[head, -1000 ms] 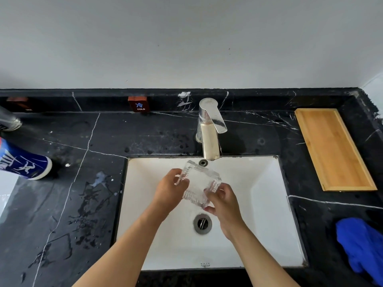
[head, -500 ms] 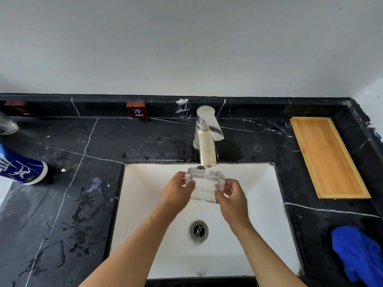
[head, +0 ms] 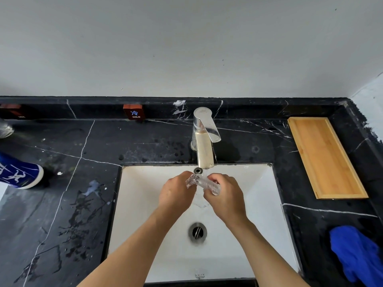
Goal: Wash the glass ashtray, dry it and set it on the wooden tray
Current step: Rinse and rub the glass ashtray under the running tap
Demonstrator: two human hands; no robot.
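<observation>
Two of my hands meet over a scene I will take from the biggest thing down. Widest is the black marble counter [head: 62,204], veined with white and spotted with wet patches on its left side. Set into it is the white sink [head: 259,204], rectangular, with its drain [head: 198,232] near the middle of the basin floor. Along the counter's far right lies the wooden tray [head: 325,160], long and shallow, nothing in it, well apart from the sink. A blue cloth [head: 356,257] sits crumpled on the counter at the near right corner. At the left edge a blue-and-white container [head: 18,172] lies partly out of view. The faucet [head: 204,141] stands behind the basin, its spout reaching over the back rim, and water seems to be running from it, though the stream is hard to make out against the white.

My left hand [head: 176,193] grips the left end of the glass ashtray [head: 204,183], fingers curled around it. My right hand [head: 224,195] clasps the right end the same way. The ashtray is held between both, tilted nearly edge-on, directly beneath the spout and above the basin. Smallest, a red tag marked COLD [head: 133,112] sits on the backsplash left of the faucet.
</observation>
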